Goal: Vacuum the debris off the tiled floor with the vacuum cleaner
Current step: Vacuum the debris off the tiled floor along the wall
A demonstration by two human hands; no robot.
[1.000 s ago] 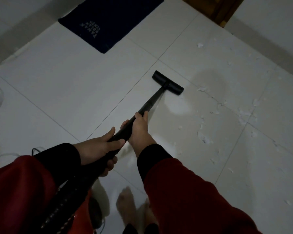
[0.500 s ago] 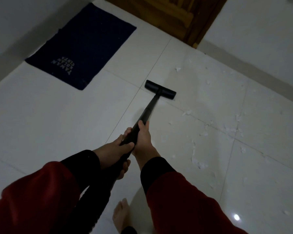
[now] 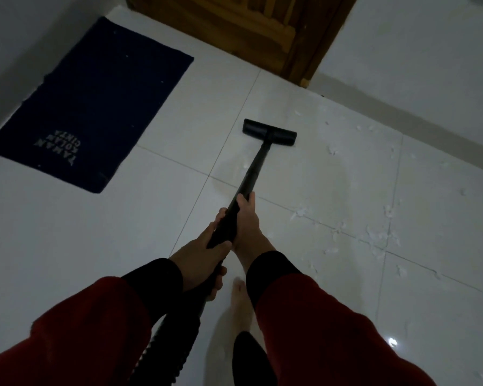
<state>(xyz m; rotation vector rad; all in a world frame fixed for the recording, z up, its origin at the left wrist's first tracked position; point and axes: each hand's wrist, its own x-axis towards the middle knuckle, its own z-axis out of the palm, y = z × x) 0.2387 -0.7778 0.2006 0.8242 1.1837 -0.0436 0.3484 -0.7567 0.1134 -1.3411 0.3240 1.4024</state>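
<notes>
Both hands wrapped around the black vacuum wand (image 3: 253,171): right hand (image 3: 244,221) higher up, left hand (image 3: 200,259) just behind it. Wand's long axis runs away from the person, slightly right, down to the floor head (image 3: 269,132), flat on the tiled floor (image 3: 67,246). White debris (image 3: 374,235) scattered right of the wand, apart from the head. Navy mat (image 3: 95,104) far left.

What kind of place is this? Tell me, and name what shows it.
Probably a room in a home, near its entrance: a white tiled floor, a dark blue doormat with lettering laid by the wall, and a wooden door set in plain white walls.
</notes>
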